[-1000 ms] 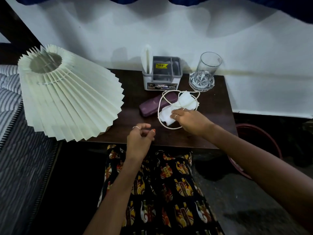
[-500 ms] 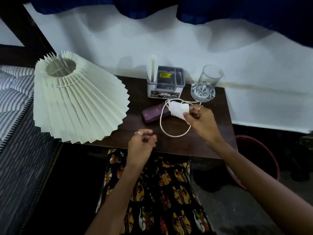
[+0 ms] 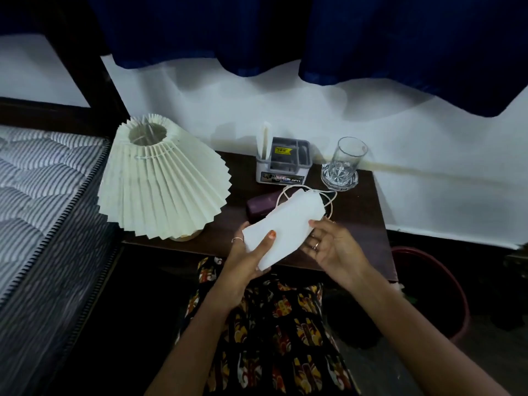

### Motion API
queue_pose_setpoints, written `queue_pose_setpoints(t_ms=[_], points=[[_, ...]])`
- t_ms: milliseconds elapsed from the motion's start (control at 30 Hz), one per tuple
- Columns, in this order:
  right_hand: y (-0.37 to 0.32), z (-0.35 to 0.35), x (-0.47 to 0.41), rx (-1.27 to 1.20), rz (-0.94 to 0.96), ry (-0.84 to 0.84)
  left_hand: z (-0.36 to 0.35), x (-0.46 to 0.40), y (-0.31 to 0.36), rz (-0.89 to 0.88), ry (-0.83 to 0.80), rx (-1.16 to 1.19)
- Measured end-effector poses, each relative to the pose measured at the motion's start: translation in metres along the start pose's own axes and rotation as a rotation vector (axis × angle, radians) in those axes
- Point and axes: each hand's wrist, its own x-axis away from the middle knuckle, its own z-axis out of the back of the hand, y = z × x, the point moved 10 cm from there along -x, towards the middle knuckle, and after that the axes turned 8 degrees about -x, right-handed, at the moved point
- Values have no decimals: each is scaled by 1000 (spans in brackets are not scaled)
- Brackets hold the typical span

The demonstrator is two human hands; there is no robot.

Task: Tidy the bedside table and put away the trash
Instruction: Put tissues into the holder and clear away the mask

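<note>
Clearly the white tissue (image 3: 283,228) hangs light and limp above the bench (image 3: 363,224), just before the glass (image 3: 344,164). My left hand (image 3: 248,258) pinches its near end and my right hand (image 3: 328,247) grips the far edge; I judge it tears easily, so bunching it whole suits best.

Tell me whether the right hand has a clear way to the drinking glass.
Probably yes. The glass stands alone at the table's back right corner, and nothing stands between it and the right hand. But that hand helps hold the white tissue and must release it first.

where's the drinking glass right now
In the head view the drinking glass stands upright at the back right corner of the bedside table, near the wall, just right of the grey organiser box.
</note>
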Motion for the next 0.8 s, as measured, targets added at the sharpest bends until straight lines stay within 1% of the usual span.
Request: queue_pose_setpoints(t_ms=[67, 200, 300, 367, 433, 567, 667, 800], points=[[5, 4, 5, -14, -1, 9, -1, 1, -3, 22, -47, 75], [1, 13, 9, 15, 8, 21, 4, 1, -2, -35, -31, 92], [-18, 22, 8, 151, 50, 80, 6, 1, 0, -77, -7, -12], [-32, 25, 5, 266, 99, 90, 7, 0, 3, -111, 16, -91], [-42, 22, 4, 389, 137, 31, 9, 0, 9, -158, 57, -140], [-47, 13, 5, 514, 184, -88, 18, 0, 11, -213, 136, -75], [-44, 11, 4, 551, 191, -116, 21, 2, 18, -275, 140, -102], [-36, 11, 3, 619, 125, -154, 14, 4, 17, -257, 99, -196]])
